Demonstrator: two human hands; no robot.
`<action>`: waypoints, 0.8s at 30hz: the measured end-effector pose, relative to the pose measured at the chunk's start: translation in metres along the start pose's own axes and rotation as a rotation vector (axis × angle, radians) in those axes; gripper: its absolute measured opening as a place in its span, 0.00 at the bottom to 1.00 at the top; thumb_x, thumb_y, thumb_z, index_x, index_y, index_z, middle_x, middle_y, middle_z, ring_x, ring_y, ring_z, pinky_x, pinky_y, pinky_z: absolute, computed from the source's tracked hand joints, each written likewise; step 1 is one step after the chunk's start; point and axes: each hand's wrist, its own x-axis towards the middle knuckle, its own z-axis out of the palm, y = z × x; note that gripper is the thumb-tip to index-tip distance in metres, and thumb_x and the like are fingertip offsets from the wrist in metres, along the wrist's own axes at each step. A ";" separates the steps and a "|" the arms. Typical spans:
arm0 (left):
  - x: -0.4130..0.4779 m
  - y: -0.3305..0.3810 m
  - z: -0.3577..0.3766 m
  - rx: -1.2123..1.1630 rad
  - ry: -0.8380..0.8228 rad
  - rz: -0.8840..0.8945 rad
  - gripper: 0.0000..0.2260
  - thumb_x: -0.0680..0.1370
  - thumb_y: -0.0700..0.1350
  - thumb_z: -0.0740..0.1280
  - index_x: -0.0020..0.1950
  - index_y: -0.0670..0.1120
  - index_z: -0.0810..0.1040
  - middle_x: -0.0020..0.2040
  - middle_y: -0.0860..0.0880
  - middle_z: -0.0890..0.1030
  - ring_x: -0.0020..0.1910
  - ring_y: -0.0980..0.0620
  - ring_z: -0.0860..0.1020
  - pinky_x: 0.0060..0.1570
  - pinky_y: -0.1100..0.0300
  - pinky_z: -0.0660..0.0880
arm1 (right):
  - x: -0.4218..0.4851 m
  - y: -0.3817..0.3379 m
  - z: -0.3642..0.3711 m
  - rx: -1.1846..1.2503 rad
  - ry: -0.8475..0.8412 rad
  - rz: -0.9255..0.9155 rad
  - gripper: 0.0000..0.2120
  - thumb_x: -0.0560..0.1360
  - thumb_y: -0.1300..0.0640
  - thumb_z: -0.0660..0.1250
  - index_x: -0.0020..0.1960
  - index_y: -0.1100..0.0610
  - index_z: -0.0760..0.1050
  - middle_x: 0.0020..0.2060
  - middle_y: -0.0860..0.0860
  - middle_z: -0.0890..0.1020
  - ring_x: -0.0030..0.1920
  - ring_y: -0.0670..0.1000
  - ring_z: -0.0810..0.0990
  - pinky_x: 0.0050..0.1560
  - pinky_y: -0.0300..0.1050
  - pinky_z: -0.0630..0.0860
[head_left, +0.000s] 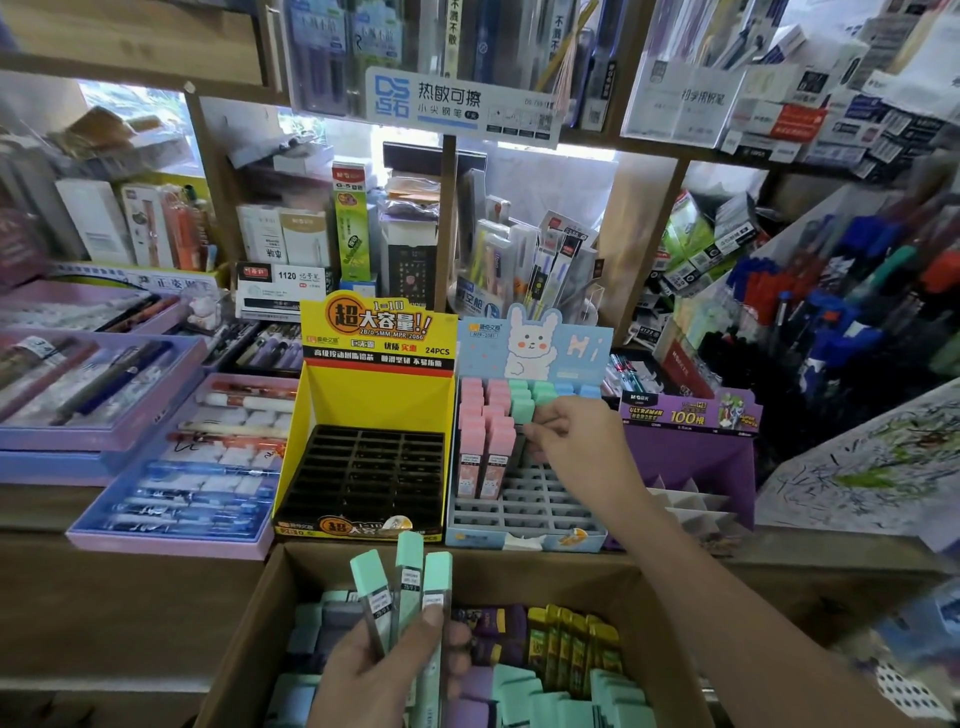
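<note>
Left hand (384, 660), bottom centre, gripping three green cases (410, 577) fanned upright, long axes toward frame top. Right hand (576, 441), centre right, fingers curled at tray (519, 540) green rows; pinching a case or not, cannot tell. Empty slots (535, 499) just below it, well above left.

Low over the cardboard box (260, 613), the left hand (384, 665) grips three mint lead cases (410, 566) fanned upright, while the right arm stretches beyond the box's far edge, right hand (576, 441) palm down, fingertips curled together, their hold unclear.
</note>
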 end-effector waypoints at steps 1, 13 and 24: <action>0.000 0.000 0.000 -0.009 -0.003 0.005 0.08 0.75 0.38 0.72 0.42 0.49 0.88 0.41 0.35 0.86 0.30 0.41 0.83 0.29 0.56 0.79 | -0.001 0.000 0.000 0.004 0.001 0.000 0.05 0.77 0.63 0.73 0.52 0.63 0.84 0.43 0.55 0.88 0.42 0.51 0.87 0.52 0.54 0.85; 0.003 -0.001 -0.005 -0.034 -0.076 0.011 0.15 0.67 0.42 0.74 0.54 0.44 0.85 0.46 0.36 0.86 0.36 0.41 0.85 0.31 0.55 0.81 | -0.067 -0.016 -0.008 0.154 -0.122 -0.064 0.05 0.79 0.58 0.71 0.47 0.49 0.82 0.36 0.48 0.85 0.36 0.45 0.84 0.34 0.36 0.79; 0.003 -0.005 -0.002 0.013 -0.081 0.051 0.16 0.63 0.45 0.77 0.50 0.46 0.87 0.44 0.35 0.86 0.38 0.37 0.86 0.31 0.54 0.81 | -0.105 -0.013 0.011 0.338 -0.530 0.141 0.07 0.76 0.52 0.76 0.51 0.54 0.86 0.40 0.52 0.88 0.35 0.49 0.85 0.36 0.43 0.79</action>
